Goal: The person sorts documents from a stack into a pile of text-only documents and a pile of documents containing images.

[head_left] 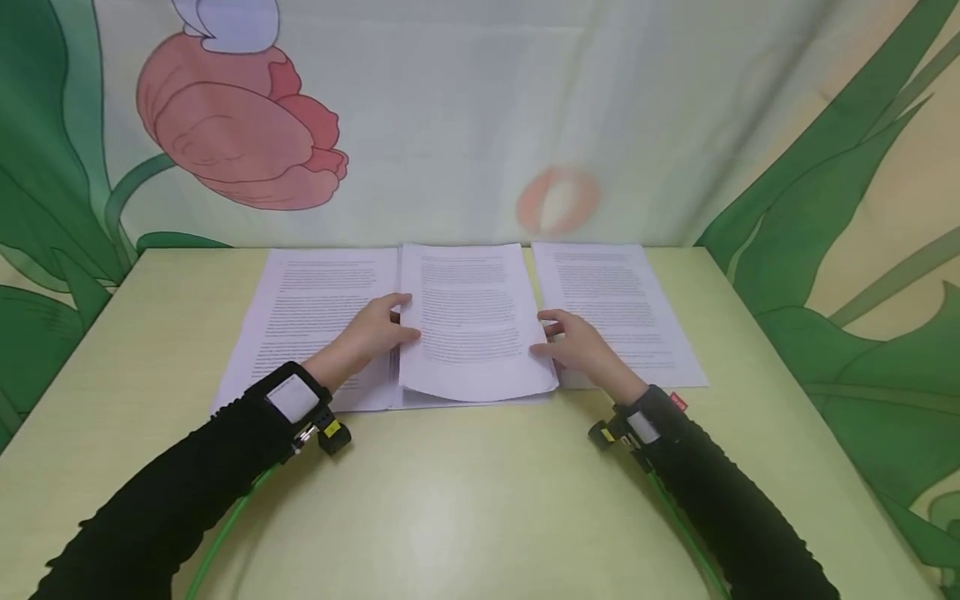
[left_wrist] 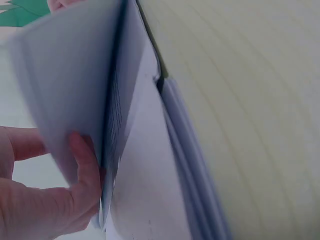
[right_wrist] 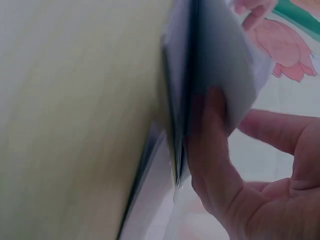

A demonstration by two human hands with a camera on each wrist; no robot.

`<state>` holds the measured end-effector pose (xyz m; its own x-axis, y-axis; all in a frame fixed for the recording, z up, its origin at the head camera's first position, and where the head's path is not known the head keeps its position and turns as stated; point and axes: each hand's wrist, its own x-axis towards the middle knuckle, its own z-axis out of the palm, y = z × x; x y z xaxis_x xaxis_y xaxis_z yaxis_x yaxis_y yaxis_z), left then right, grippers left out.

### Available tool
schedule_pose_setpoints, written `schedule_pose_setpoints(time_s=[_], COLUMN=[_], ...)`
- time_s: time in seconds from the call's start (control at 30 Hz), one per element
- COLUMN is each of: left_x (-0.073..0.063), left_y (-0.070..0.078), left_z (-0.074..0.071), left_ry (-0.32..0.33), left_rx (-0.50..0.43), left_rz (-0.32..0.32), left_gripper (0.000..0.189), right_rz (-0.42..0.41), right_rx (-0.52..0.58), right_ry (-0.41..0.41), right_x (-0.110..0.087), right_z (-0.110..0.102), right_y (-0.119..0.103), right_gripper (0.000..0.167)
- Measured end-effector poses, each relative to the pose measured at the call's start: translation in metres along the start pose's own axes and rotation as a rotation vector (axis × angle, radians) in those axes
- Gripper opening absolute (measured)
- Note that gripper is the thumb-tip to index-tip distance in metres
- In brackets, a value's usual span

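Note:
Printed sheets of paper (head_left: pixel 472 317) are held at the middle, their near edge bowed and raised over the paper beneath. My left hand (head_left: pixel 371 327) pinches their left edge between thumb and fingers. On the opposite edge my right hand (head_left: pixel 579 342) pinches them the same way. In the left wrist view the lifted paper (left_wrist: pixel 75 90) stands apart from the pile below, with the left hand (left_wrist: pixel 50 195) at its edge. The right wrist view has the lifted paper (right_wrist: pixel 225 65) between the thumb and fingers of the right hand (right_wrist: pixel 260 185). How many sheets are held I cannot tell.
Printed pages (head_left: pixel 322 287) lie to the left, partly under my left forearm. More printed paper (head_left: pixel 611 287) lies to the right, beyond my right hand. The pale table (head_left: pixel 450 500) backs onto a curtain (head_left: pixel 450 125) with a flower print. Green cables (head_left: pixel 225 537) run along both sleeves.

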<state>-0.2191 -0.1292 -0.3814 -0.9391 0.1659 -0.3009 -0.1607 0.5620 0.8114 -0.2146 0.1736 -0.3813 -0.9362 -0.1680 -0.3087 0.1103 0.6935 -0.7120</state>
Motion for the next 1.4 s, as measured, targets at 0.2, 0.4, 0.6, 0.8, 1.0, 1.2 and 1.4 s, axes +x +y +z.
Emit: schedule_pose_setpoints(time_s=[0.2,0.4,0.6,0.8,1.0,1.2,1.4], left_x=[-0.004,-0.01,-0.014,-0.019,-0.027,-0.033,-0.033], left_y=[-0.003,-0.004,-0.004,-0.002,0.001,0.005,0.002], left_z=[-0.001,0.001,0.006,0.013,0.02,0.021,0.023], left_ry=[0.043,0.067,0.09,0.129,0.134,0.119,0.139], left_rx=[0.162,0.304,0.377,0.435,0.496,0.551,0.65], left_rz=[0.021,0.093,0.155,0.14,0.136,0.148,0.188], left_gripper=[0.055,0.05,0.049,0.049,0.047,0.041,0.03], right_rz=[-0.047,-0.039,-0.023,-0.045,-0.043,-0.102,-0.164], right_rx=[-0.138,-0.242,-0.249,-0.24,-0.256,-0.339,-0.446], right_ry=[0.005,0.001,-0.003,0.005,0.015,0.028,0.045], right_x=[-0.005,-0.008,-0.01,-0.011,-0.011,-0.019,-0.021], right_z=[0.001,0.002,0.002,0.004,0.005,0.011,0.018], right_y=[-0.006,-0.01,-0.009,-0.008,-0.008,-0.013,-0.012], right_gripper=[0.059,0.063,0.061,0.059,0.058,0.052,0.05])
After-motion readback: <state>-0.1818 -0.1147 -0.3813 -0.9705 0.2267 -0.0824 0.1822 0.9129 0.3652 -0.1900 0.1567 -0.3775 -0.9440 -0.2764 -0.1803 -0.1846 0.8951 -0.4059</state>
